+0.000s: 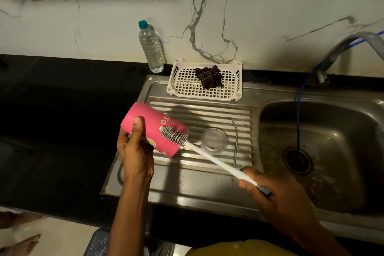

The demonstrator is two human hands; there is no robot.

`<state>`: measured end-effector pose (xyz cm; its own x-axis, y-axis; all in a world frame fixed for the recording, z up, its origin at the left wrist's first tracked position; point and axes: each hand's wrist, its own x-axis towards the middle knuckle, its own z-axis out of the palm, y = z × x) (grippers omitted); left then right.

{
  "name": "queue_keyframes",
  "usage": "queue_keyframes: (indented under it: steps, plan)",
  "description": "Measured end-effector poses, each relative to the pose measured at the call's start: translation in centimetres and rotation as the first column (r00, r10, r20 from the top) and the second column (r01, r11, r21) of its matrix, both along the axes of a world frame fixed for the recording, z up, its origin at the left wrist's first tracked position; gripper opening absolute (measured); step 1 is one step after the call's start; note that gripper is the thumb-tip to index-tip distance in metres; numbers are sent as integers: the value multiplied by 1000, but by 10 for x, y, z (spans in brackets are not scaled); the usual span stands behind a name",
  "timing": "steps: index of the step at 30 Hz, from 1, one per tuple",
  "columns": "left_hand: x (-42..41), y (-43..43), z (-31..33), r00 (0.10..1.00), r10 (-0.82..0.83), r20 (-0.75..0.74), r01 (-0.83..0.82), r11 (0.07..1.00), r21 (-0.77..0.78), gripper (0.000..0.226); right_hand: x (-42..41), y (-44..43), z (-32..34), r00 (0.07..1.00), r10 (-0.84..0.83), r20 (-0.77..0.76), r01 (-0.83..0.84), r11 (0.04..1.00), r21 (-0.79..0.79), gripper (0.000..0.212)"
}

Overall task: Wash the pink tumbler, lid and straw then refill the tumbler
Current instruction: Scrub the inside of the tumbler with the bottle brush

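Observation:
My left hand (135,147) grips the pink tumbler (151,122) near its base, tilted on its side above the drainboard with the mouth facing right. My right hand (268,191) holds the white handle of a bottle brush (209,157); its bristled head lies against the tumbler's outer wall near the rim. The clear lid (214,141) lies flat on the ribbed drainboard just right of the tumbler. The metal straw (235,147) lies lengthwise beside the lid, its bent end pointing away from me.
A white plastic basket (180,83) with a dark cloth (208,77) stands at the back of the steel drainboard (207,114). A clear water bottle (150,48) stands against the wall. The sink basin (322,151) lies right, under a tap (332,54) and blue hose. Black countertop (52,120) spreads left.

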<state>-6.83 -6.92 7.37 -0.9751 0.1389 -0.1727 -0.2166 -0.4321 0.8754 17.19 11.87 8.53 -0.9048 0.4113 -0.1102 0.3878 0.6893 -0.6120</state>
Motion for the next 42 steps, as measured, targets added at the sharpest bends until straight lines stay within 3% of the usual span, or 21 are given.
queue_keyframes:
  steps: [3,6,9,14,19,22,23,26,28,30,32,34,37,40,42]
  plan:
    - [1,1,-2,1000,-12,-6,12,1000,-11,62,-3,1,2,1000,-11,-26,12,1000,25,36]
    - [1,2,-1,1000,1,-13,-1,999,-36,83,-9,5,-1,998,-26,-54,25,999,-19,28]
    - [0,0,-1,1000,5,6,-5,1000,-11,76,-14,4,-5,996,-61,-72,55,996,-70,38]
    - [-1,-3,-3,1000,7,20,-7,1000,10,96,-19,0,-7,993,-80,-90,70,991,-113,32]
    - [0,-4,-6,997,12,81,-18,998,67,82,-20,1,-2,993,-55,-109,41,992,-121,25]
    - [1,-6,-10,994,22,111,-36,991,125,54,-12,6,-1,997,-10,-74,3,996,-92,24]
    - [1,-6,-10,995,17,102,-29,993,116,54,-10,8,0,998,12,-57,-16,997,-75,21]
    - [0,-6,-8,996,39,85,-48,994,101,72,-3,6,2,999,18,-32,-18,999,-27,20]
    - [-3,-6,-7,996,44,80,-52,993,102,75,-2,3,2,1000,-2,-31,2,1000,-17,28]
    - [-4,-4,-5,996,43,84,-48,997,58,102,-3,4,0,999,-24,-37,23,1000,-12,34]
    - [-3,-3,-3,995,38,88,-43,997,58,109,-5,8,0,999,-23,-48,22,999,-24,46]
    - [-2,-3,-3,995,8,98,-16,997,80,86,-8,10,1,997,-27,-70,24,999,-41,43]
    - [0,-1,-4,991,0,134,-13,995,95,38,-14,8,2,994,-51,-92,43,996,-77,20]
    - [2,-1,-2,984,-4,180,-14,995,101,31,-16,7,3,995,-62,-81,55,995,-88,22]
    - [3,-2,-5,980,-5,199,-20,993,119,35,-13,6,7,997,-36,-61,29,994,-108,38]
